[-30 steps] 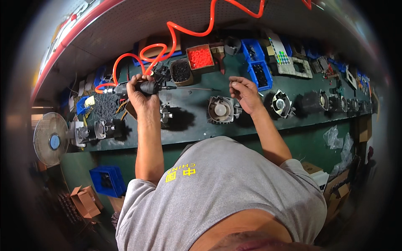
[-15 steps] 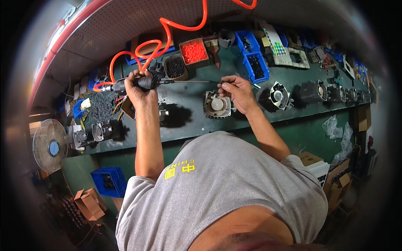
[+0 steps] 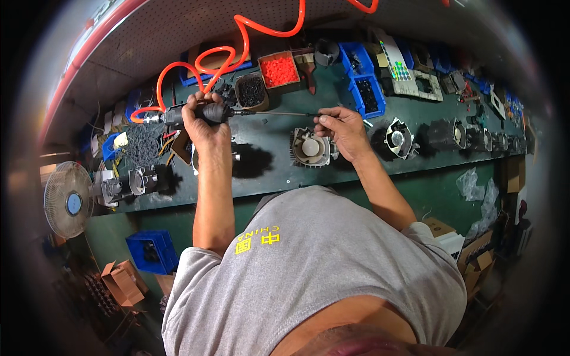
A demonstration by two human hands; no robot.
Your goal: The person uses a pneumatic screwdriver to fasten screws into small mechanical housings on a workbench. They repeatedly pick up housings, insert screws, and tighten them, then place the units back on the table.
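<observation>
My left hand (image 3: 203, 121) is wrapped round a black pneumatic screwdriver (image 3: 211, 114), held level above the bench. Its long thin bit (image 3: 273, 113) points to the right. At the bit's end, the fingers of my right hand (image 3: 344, 130) are pinched together over the tip; a small dark piece shows there, too small to name. Just below that hand a grey metal engine housing (image 3: 310, 148) with a round pale centre stands on the bench. An orange air hose (image 3: 205, 68) runs from the screwdriver's rear and coils upward.
Behind my hands stand a box of red caps (image 3: 279, 70), a box of black screws (image 3: 251, 92) and blue bins (image 3: 367, 95). More housings (image 3: 399, 139) line the green bench (image 3: 255, 184) to the right. A fan (image 3: 69, 200) is at the left end.
The view has shifted slightly, so the bench things appear a little to the right. Both hands keep their holds, and the screwdriver stays level with the right fingers at its tip.
</observation>
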